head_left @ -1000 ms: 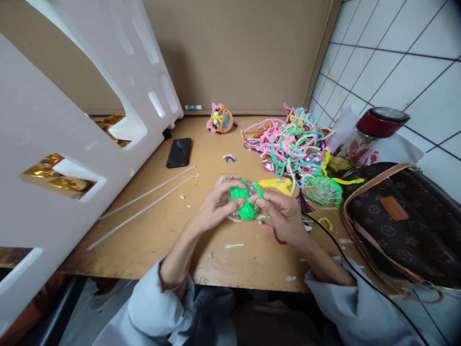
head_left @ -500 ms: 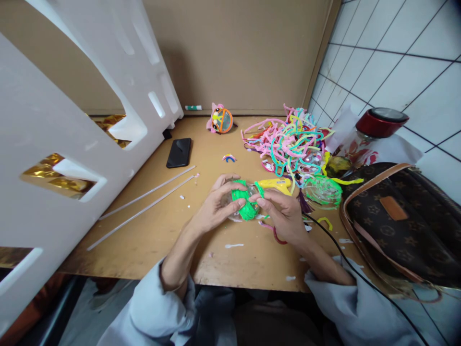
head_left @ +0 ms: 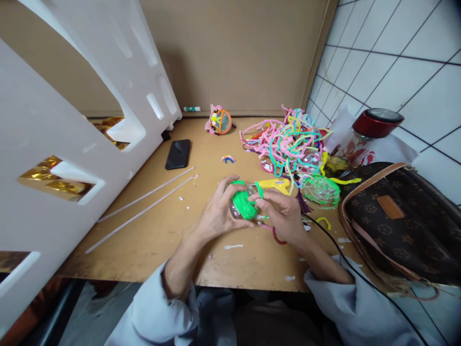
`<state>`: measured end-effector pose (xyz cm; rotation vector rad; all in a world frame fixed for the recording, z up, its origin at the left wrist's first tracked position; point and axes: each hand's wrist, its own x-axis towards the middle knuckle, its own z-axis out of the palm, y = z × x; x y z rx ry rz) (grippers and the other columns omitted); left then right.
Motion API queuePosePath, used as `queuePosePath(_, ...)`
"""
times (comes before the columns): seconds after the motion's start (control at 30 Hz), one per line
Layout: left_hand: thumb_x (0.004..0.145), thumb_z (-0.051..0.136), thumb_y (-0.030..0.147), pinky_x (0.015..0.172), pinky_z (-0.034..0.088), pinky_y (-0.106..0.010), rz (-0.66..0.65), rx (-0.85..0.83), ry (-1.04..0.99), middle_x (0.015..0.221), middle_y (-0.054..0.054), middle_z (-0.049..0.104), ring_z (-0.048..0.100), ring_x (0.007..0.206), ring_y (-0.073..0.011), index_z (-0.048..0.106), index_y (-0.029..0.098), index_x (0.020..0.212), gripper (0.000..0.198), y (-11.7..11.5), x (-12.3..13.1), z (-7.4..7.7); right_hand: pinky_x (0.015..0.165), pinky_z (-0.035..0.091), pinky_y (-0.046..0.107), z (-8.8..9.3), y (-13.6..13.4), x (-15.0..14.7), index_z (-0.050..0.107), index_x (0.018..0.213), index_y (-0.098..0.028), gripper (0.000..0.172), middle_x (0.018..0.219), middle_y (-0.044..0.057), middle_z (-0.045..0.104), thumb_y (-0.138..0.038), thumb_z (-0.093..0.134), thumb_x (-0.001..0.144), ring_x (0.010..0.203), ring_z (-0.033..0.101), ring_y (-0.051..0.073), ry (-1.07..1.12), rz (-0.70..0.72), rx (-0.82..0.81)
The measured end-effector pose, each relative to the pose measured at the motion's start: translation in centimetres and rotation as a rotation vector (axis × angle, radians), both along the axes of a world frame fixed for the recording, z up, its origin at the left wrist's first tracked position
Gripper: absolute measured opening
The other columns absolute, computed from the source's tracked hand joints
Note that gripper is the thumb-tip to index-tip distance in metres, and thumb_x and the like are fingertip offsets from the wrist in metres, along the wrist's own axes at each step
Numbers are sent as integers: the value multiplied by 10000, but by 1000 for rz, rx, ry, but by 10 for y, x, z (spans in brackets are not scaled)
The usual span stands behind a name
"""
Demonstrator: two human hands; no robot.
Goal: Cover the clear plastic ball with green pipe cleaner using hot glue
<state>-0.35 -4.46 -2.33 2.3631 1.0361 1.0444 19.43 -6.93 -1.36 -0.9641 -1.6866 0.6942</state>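
My left hand (head_left: pixel 220 211) is curled around a clear plastic ball (head_left: pixel 236 206) with a band of bright green pipe cleaner (head_left: pixel 245 205) across it. The thumb lies along the ball's near side and the fingers reach over its far side. Between the thumb and fingertips of my right hand (head_left: pixel 283 214) is pinched a short green pipe cleaner end (head_left: pixel 259 188), close to the ball's right side. Just behind the right fingers lies a yellow glue gun (head_left: pixel 275 184), partly hidden by them.
Tangled pastel pipe cleaners (head_left: pixel 291 139) are heaped at the back right, with a green-wrapped clear piece (head_left: pixel 320 191) nearer. A patterned handbag (head_left: pixel 403 221) and a red-lidded jar (head_left: pixel 378 121) stand at the right. Two glue sticks (head_left: pixel 144 211), a phone (head_left: pixel 178 154) and a white plastic crate (head_left: pixel 108 72) are left.
My left thumb has come off the green band and down to the ball's near side, leaving more green showing. The right hand keeps its pinch in nearly the same place.
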Motion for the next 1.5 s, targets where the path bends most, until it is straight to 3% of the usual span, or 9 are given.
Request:
queuePosePath(0.2,647,825,311,1038,479,-486,-11,-17,-90,1252,-120,554,528,1268,-316,507,234,1167,615,0,3,2,864,515,340,7,-1,0,761,954,-262,154,915,22,744,-246,626,882,940,670,189,21,112,11)
queuePosePath(0.43,614,824,266,1024,478,-444,-120,-255,-143,1240,-93,590,576,1190,-283,515,234,1166,634,-3,-5,15,906,519,353,6,1,4,751,1022,-246,191,1024,47,733,-219,693,842,994,672,196,15,168,61)
queuePosePath(0.57,594,823,275,1010,486,-440,-154,-300,-147,1233,-89,600,589,1162,-283,538,228,1152,629,-4,-7,17,870,518,323,8,0,3,743,957,-231,128,963,35,732,-227,708,834,941,670,181,43,181,66)
queuePosePath(0.77,603,830,286,993,514,-437,-155,-301,-128,1206,-74,610,618,1101,-264,554,242,1161,625,-5,-6,18,731,503,292,12,0,-2,715,844,-227,45,784,1,688,-241,675,827,739,624,151,44,155,-27)
queuePosePath(1.07,605,832,263,976,525,-439,-162,-337,-148,1226,-91,608,624,1121,-275,544,235,1164,630,-4,-7,15,668,461,283,5,1,-6,707,863,-242,118,740,-5,605,-251,593,890,710,564,146,76,97,59)
queuePosePath(1.23,598,836,272,976,514,-439,-160,-326,-142,1206,-87,608,625,1104,-268,540,230,1142,620,-3,-6,16,672,459,272,1,-3,-6,727,876,-262,156,802,1,617,-215,583,912,746,577,140,131,137,68)
queuePosePath(1.33,602,821,286,962,514,-439,-143,-312,-161,1149,-73,616,628,1056,-259,546,228,1121,590,-2,-6,16,675,466,279,3,-6,-6,728,829,-247,128,875,28,609,-233,613,883,815,585,160,139,104,23)
queuePosePath(1.5,629,780,289,962,508,-455,-69,-217,-131,1136,-83,603,616,1047,-263,528,226,1140,574,1,-6,11,648,458,277,10,-11,-3,694,788,-216,195,753,9,606,-292,546,889,719,566,147,124,127,-150)
